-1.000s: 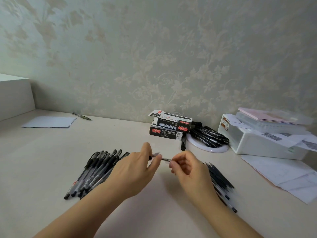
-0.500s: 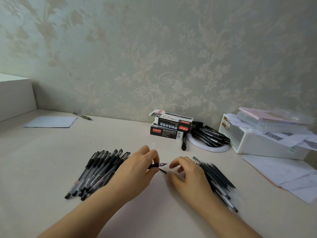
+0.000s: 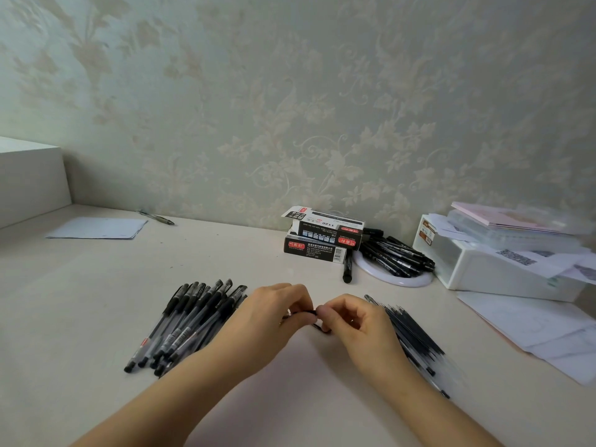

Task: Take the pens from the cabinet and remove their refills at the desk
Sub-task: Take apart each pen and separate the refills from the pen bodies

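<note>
A fanned bunch of several black gel pens point(image 3: 190, 321) lies on the desk to the left. A pile of thin black refills point(image 3: 409, 330) lies to the right. Between them my left hand point(image 3: 267, 321) grips one pen, of which only a short dark piece point(image 3: 304, 312) shows between the fingers. My right hand point(image 3: 354, 324) pinches the tip end of that same pen, the fingertips of both hands almost touching just above the desk. Most of the held pen is hidden by my left hand.
Two stacked pen boxes point(image 3: 322, 240) stand at the back, a loose black pen point(image 3: 347, 269) in front of them. A white round dish point(image 3: 393, 272) holds more black pens. At the right are a white plastic box point(image 3: 503, 272) and papers point(image 3: 535, 327). Far left: a sheet point(image 3: 96, 228), a pen point(image 3: 158, 217).
My hands have come closer together and the right hand now pinches the pen's tip end. The silver point seen earlier is now covered by the fingers.
</note>
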The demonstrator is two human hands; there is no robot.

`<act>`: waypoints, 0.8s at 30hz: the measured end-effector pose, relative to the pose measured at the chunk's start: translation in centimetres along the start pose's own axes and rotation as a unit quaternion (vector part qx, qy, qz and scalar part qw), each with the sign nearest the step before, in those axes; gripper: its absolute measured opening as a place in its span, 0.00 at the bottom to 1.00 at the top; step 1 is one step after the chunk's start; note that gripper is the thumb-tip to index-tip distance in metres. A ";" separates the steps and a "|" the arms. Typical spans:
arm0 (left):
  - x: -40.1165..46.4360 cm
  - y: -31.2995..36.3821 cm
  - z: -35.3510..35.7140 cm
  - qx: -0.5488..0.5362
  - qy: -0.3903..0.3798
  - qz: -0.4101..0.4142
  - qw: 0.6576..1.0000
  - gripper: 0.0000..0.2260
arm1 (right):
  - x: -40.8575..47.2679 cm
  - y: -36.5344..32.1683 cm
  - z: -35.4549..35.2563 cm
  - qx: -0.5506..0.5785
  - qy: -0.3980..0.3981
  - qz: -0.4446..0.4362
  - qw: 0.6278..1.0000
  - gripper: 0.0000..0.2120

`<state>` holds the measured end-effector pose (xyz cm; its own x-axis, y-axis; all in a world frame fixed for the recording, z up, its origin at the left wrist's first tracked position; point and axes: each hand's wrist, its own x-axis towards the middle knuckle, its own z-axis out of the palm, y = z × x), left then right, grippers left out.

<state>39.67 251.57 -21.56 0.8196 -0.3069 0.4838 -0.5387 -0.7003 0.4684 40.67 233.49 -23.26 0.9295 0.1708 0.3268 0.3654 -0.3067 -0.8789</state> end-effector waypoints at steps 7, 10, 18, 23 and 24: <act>-0.1 -0.1 0.1 0.013 -0.010 -0.013 1.000 0.06 | 0.1 0.0 -0.1 0.012 -0.002 0.011 1.000 0.09; -0.1 -0.1 0.1 0.009 -0.007 -0.008 1.000 0.06 | 0.1 0.1 0.0 0.009 0.016 0.013 1.000 0.03; -0.2 -0.1 0.2 0.017 -0.011 -0.007 1.000 0.06 | 0.2 0.3 -0.2 0.007 -0.004 0.011 1.000 0.05; -0.1 -0.1 0.2 0.010 -0.009 -0.007 1.000 0.06 | 0.1 0.1 0.0 0.004 0.007 0.019 1.000 0.03; -0.1 0.0 0.2 0.006 -0.009 -0.006 1.000 0.06 | 0.1 0.2 0.0 0.001 0.010 0.014 1.000 0.05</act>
<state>39.64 251.47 -21.74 0.8291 -0.3100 0.4653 -0.5269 -0.7116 0.4647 40.87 233.47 -23.38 0.9400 0.1443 0.3092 0.3397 -0.3097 -0.8881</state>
